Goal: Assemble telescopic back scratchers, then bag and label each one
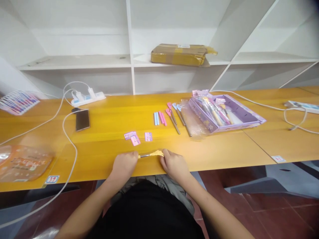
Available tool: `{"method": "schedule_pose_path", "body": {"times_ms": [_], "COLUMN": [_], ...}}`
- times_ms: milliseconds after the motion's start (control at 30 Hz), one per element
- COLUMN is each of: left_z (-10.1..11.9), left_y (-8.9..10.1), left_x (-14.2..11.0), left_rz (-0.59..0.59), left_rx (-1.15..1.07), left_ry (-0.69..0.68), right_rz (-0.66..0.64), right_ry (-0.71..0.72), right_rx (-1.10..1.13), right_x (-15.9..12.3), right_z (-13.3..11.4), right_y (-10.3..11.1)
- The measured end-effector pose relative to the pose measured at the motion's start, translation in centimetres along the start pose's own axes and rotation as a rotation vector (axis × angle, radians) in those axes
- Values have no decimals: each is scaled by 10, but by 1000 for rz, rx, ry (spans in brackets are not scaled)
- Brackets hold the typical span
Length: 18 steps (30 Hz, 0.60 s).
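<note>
A yellow back scratcher with a short metal shaft lies level between my two hands, above the table's front edge. My left hand is wrapped round its handle, which is mostly hidden in the fist. At the other end, my right hand pinches the tips of the claw head. Just beyond are several small pink printed cards. Farther off lie blue tube handles and pink tube handles, beside pink back scratchers and blue back scratchers with bare metal rods.
A purple tray of wrapped items stands right, beside clear plastic bags. Leftward are a phone, a power strip, a trailing white cable, an orange package and a row of pens. A taped parcel sits on the shelf.
</note>
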<state>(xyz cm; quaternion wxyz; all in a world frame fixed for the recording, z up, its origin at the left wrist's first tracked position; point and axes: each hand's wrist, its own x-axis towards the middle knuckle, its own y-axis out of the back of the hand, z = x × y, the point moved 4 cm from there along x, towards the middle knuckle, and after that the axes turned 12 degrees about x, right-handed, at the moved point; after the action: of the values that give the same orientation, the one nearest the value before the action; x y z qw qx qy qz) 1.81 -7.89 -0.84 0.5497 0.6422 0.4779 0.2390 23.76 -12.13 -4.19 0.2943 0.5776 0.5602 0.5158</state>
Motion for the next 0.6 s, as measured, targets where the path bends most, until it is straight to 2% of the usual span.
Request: {"method": "schedule_pose_path", "body": {"times_ms": [433,600], "left_z": [-5,-4], "left_y": [-9,-11], "left_x": [3,6], "left_rz": [49,52], "left_rx": [2,-30], "left_ry": [-44,-48], "right_rz": [-82,-46], "right_ry": [90,136], "right_rx": [47,96], "right_x": [-2,-1], "right_z": [4,-3], "right_y": [0,1]}}
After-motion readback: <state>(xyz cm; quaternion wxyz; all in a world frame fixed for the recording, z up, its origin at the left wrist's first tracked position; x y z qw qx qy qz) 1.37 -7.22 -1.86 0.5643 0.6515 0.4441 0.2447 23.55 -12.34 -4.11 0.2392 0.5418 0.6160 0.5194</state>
